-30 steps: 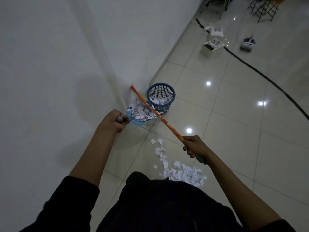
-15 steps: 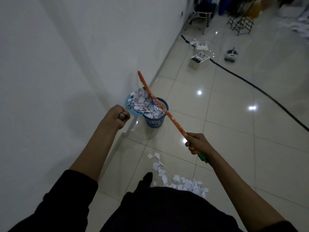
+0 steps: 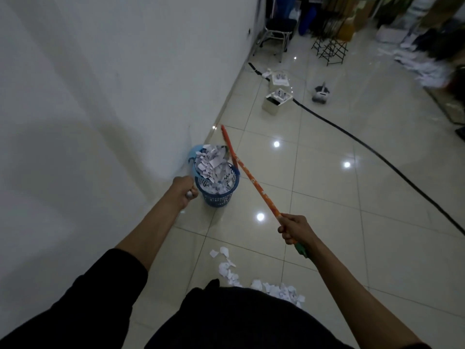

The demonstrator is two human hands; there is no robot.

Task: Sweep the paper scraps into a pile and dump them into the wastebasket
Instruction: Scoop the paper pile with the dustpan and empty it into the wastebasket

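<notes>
A dark blue mesh wastebasket (image 3: 218, 196) stands on the tiled floor beside the white wall. A light blue dustpan (image 3: 195, 152) full of paper scraps is tilted over its rim, and scraps (image 3: 214, 163) are spilling from the pan into the basket. My left hand (image 3: 183, 189) grips the dustpan's handle just left of the basket. My right hand (image 3: 294, 229) grips an orange broom handle (image 3: 249, 176) that slants up past the basket. More paper scraps (image 3: 254, 280) lie on the floor close to my body.
A black cable (image 3: 377, 157) runs across the tiles at the right. Small white boxes (image 3: 275, 100), a hand brush (image 3: 320, 93), a chair (image 3: 278, 28) and a black rack (image 3: 329, 47) stand at the back. The white wall (image 3: 100, 96) bounds the left side.
My left hand has carried the dustpan from beside the basket to over its rim and tipped it, so scraps now pour in. The view has lifted toward the far room.
</notes>
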